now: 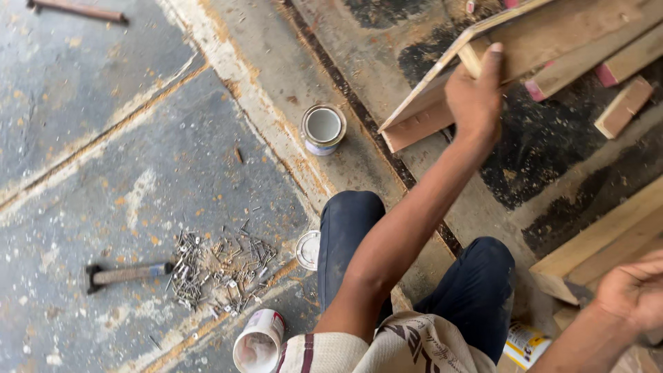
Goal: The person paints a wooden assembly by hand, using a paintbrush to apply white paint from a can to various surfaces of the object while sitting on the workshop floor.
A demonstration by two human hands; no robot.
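Note:
My left hand [476, 90] reaches forward and grips the raised edge of a thin plywood board [552, 34], thumb up against a small wooden strip [471, 59] under that edge. The board is tilted, lying over other planks on the concrete floor. At the lower right, my right hand [634, 290] rests with curled fingers on the end of a thick wooden plank [594, 242]; whether it grips the plank is unclear. My knees in dark trousers [483, 276] are between the two arms.
An open tin of white stuff [323, 128] stands left of the board, its lid [309, 249] by my knee. A hammer [128, 274] and a pile of nails [221, 266] lie at the left. A white cup [259, 342], a yellow container [525, 343] and wood offcuts [623, 107] are nearby.

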